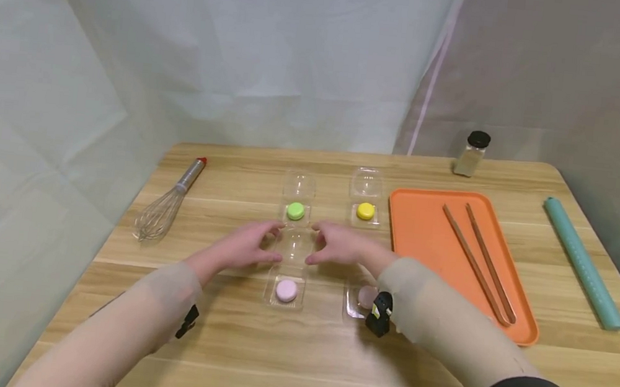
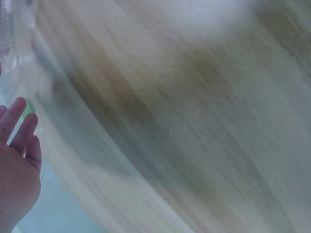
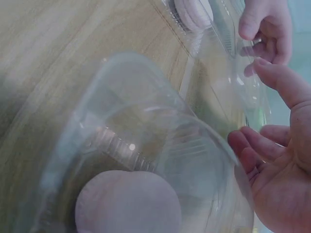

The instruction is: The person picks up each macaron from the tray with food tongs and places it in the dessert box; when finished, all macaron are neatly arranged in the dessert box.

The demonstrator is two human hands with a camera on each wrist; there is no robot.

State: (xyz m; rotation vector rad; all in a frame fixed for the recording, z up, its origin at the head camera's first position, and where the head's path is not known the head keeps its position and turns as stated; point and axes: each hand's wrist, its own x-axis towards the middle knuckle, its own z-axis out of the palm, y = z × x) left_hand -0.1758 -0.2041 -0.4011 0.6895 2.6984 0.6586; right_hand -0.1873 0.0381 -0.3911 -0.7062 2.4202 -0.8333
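Note:
In the head view, a clear plastic box with a pale pink macaron (image 1: 286,290) stands open, its raised lid (image 1: 294,245) on the far side. My left hand (image 1: 249,242) is at the lid's left and my right hand (image 1: 343,246) at its right, thumbs and fingers spread apart. Whether fingertips touch the plastic I cannot tell. Behind it, another open box holds a green macaron (image 1: 295,211); to the right, one holds a yellow macaron (image 1: 365,211). Partly hidden under my right wrist is a box with a pinkish macaron (image 1: 366,297), close up in the right wrist view.
An orange tray (image 1: 418,229) with brown tongs (image 1: 474,259) lies right of the boxes. A teal rolling pin (image 1: 583,263) is farther right, and a black-capped jar (image 1: 471,154) stands at the back edge. A whisk (image 1: 165,207) lies at the left.

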